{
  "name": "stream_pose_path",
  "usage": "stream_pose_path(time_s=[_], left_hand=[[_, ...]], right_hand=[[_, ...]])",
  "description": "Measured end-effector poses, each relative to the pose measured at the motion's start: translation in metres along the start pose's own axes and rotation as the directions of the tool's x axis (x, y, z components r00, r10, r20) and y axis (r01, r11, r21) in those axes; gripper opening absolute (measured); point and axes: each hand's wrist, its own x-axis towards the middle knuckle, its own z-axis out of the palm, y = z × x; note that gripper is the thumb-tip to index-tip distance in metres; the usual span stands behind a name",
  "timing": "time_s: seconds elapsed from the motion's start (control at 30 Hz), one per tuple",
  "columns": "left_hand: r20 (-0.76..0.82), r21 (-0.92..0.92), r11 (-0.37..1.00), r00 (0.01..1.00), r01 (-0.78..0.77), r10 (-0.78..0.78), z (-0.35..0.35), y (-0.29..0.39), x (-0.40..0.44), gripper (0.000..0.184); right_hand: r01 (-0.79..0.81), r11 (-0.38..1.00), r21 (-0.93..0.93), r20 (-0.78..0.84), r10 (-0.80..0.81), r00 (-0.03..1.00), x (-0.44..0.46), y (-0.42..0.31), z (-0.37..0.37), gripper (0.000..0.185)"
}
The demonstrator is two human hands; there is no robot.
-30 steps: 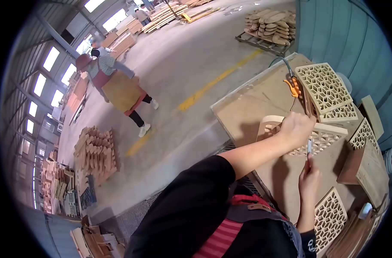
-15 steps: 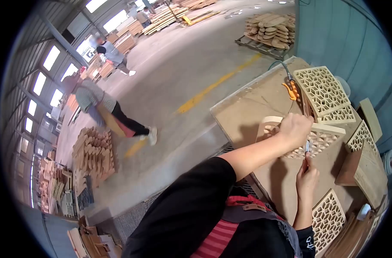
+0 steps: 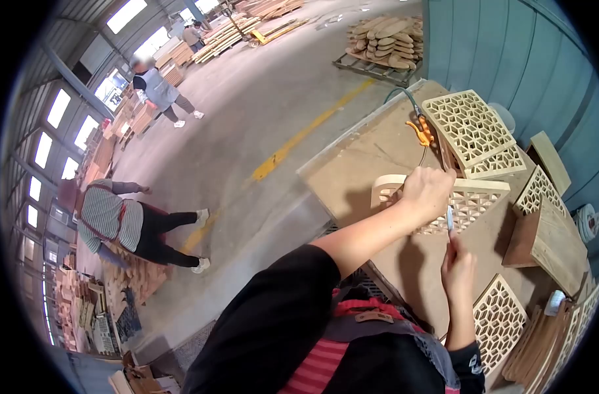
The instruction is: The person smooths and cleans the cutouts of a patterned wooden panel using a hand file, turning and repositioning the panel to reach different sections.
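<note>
A wooden lattice panel [image 3: 477,197] with a rounded corner is held on edge, tilted, on the workbench [image 3: 352,157]. My left hand [image 3: 429,192] is closed over its upper edge and hides part of the lattice. Just below, my right hand [image 3: 458,268] grips a slim tool with a narrow, pale bluish blade [image 3: 450,218]. The blade's upper end reaches the lattice face; whether it sits inside an opening I cannot tell. The tool's handle is mostly hidden by my fingers.
Stacked lattice panels [image 3: 470,128] lie behind my hands, beside an orange air gun [image 3: 420,131] on a hose. Wooden boards [image 3: 542,236] and another lattice panel [image 3: 500,325] are to the right. A person in a striped top [image 3: 118,217] stands across the floor at left.
The view has shifted slightly, so the bench appears further left. The striped-top person has turned, with an arm out. Both my hands keep their grips on panel and tool.
</note>
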Motion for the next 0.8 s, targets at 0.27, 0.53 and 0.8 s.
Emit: stream_pose_path(time_s=[0.27, 0.53, 0.8], left_hand=[[-0.030, 0.026, 0.999, 0.999, -0.029, 0.030, 0.008, 0.001, -0.001, 0.023], [-0.010, -0.001, 1.000, 1.000, -0.003, 0.003, 0.005, 0.002, -0.003, 0.023], [0.003, 0.006, 1.000, 1.000, 0.001, -0.001, 0.004, -0.002, 0.004, 0.019]], right_hand=[[0.099, 0.969, -0.228, -0.029, -0.108, 0.994, 0.015, 0.007, 0.019, 0.022], [0.034, 0.997, -0.072, -0.018, -0.035, 0.999, -0.024, 0.004, -0.010, 0.025], [0.131, 0.986, -0.102, -0.043, -0.136, 0.990, 0.007, 0.006, 0.008, 0.023]])
